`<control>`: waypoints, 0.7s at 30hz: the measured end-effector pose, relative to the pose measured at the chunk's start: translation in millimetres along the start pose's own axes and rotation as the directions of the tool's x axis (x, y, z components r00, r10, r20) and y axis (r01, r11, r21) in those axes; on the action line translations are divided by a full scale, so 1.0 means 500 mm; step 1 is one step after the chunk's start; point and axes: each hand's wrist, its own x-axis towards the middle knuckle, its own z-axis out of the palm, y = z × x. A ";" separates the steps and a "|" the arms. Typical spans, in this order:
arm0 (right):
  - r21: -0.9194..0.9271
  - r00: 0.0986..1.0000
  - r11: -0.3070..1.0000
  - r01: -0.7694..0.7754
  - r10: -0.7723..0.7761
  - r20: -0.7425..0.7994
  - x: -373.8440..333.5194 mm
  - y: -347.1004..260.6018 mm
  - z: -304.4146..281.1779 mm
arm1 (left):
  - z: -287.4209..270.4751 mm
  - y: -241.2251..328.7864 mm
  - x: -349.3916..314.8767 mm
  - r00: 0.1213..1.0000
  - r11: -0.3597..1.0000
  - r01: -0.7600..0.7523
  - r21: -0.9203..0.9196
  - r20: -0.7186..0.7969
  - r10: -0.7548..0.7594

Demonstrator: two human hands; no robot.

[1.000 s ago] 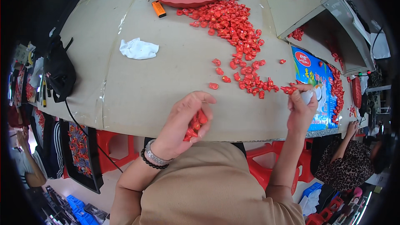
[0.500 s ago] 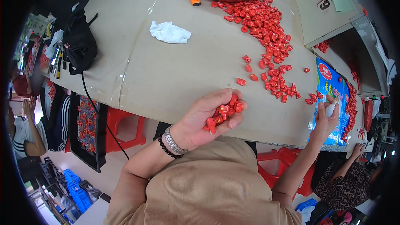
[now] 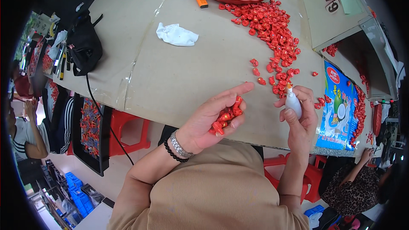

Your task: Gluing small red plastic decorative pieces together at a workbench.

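- Red glossy knobby pieces (image 3: 227, 116), loosely cupped by left grip (image 3: 206, 119): slackening could spill them
- Right grip (image 3: 303, 123) clasps white teardrop-shaped bottle (image 3: 292, 104), nozzle (image 3: 289, 88) toward twelve o'clock: oversqueezing could cause drips

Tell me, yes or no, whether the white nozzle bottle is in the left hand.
No, the right hand holds the white nozzle bottle, while the left hand cups small red pieces.

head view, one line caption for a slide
Left hand cupping small red pieces, right hand holding a white orange-tipped bottle, more pieces heaped on the table.
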 end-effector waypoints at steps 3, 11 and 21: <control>0.006 0.999 1.000 0.020 -0.020 -0.039 0.001 -0.001 0.013 | 0.004 0.006 -0.002 1.000 1.000 0.016 0.007 0.011 -0.016; 0.247 0.982 0.962 0.113 -0.069 -0.177 0.002 -0.011 0.022 | 0.002 0.000 0.006 0.998 0.995 -0.019 0.094 -0.058 0.024; 0.265 0.939 0.913 0.311 -0.251 -0.237 -0.013 0.004 0.026 | -0.006 -0.009 0.007 0.998 0.996 -0.039 0.074 -0.044 0.042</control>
